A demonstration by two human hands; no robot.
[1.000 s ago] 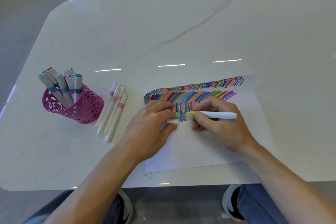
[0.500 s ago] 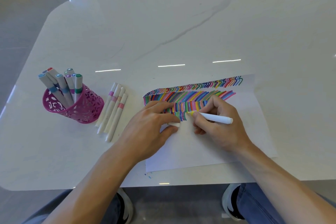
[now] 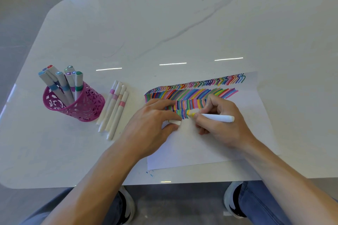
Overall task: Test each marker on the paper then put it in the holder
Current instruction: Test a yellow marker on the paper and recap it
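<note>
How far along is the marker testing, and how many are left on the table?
Done: several markers stand in the pink holder, and the paper carries rows of coloured strokes. In hand: the right hand holds the yellow marker, tip on the paper, while the left hand pinches a white cap. Left: four loose markers lie beside the holder, probably untested.

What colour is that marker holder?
The holder is magenta pink with cut-outs; head view.
</note>
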